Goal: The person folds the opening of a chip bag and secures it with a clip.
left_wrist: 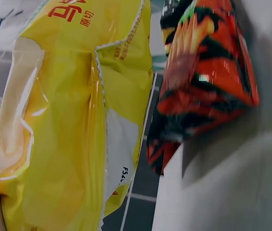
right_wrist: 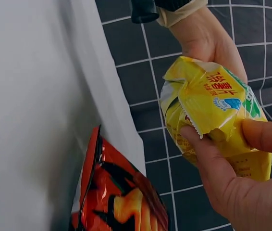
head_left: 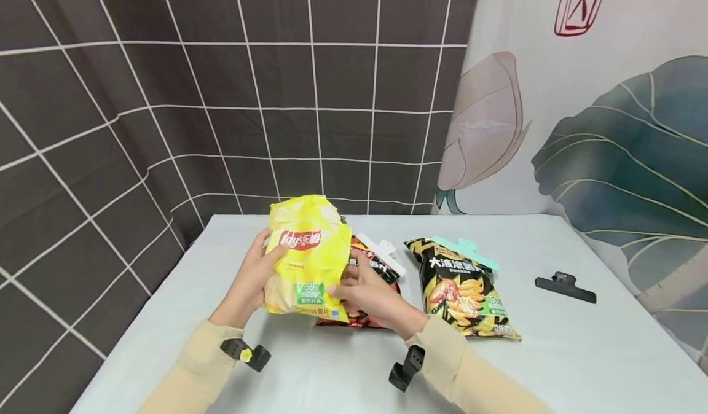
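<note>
Both hands hold a yellow bag of potato chips [head_left: 301, 266] up off the table, its printed front facing the head camera. My left hand [head_left: 257, 273] grips its left side, thumb across the front. On the lower right edge, my right hand [head_left: 367, 291] pinches the bag between thumb and fingers, as the right wrist view also shows. Behind the yellow bag lies a red and black chip bag [head_left: 381, 269], partly hidden, with a white clip [head_left: 381, 253] across its top. In the left wrist view the yellow bag's crimped back seam [left_wrist: 100, 91] shows.
To the right lies a black and gold chip bag [head_left: 461, 291] with a mint green clip [head_left: 466, 252] at its top. Farther right, a black clip [head_left: 565, 286] rests on the white table [head_left: 553, 365]. Dark gridded cloth [head_left: 343, 76] hangs behind the table and along its left.
</note>
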`<state>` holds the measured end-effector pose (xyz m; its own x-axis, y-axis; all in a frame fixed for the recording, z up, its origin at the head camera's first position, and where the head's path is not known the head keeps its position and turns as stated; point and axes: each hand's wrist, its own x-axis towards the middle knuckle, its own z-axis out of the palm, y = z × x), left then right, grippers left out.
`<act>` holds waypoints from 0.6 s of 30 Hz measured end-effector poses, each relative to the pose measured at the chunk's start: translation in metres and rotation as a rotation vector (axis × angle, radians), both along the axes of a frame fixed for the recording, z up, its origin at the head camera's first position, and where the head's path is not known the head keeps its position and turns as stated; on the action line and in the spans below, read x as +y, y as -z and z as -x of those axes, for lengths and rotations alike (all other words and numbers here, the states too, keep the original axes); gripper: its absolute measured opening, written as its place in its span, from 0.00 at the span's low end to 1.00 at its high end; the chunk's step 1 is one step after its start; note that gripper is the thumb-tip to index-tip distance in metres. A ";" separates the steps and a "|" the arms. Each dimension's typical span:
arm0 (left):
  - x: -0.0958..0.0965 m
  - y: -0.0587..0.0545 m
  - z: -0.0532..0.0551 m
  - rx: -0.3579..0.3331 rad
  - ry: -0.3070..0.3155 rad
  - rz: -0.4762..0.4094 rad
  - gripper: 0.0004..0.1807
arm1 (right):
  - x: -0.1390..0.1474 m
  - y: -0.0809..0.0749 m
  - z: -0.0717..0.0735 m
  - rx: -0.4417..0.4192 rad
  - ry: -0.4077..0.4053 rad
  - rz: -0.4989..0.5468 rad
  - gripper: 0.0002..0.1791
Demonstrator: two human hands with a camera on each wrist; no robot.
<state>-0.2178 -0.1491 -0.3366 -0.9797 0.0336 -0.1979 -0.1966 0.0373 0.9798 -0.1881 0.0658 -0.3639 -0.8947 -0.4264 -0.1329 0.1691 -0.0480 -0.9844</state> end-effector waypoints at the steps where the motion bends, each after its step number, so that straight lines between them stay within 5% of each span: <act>1: 0.003 0.001 -0.001 0.002 0.002 -0.006 0.32 | 0.004 0.000 -0.001 0.004 -0.004 -0.003 0.41; 18: 0.050 0.019 -0.026 0.041 0.130 -0.122 0.36 | 0.078 0.003 -0.029 -0.035 -0.078 -0.060 0.43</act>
<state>-0.1921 -0.0989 -0.3553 -0.9726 0.1817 -0.1449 -0.1580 -0.0602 0.9856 -0.1587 0.1440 -0.3666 -0.8534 -0.4850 -0.1910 0.2048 0.0250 -0.9785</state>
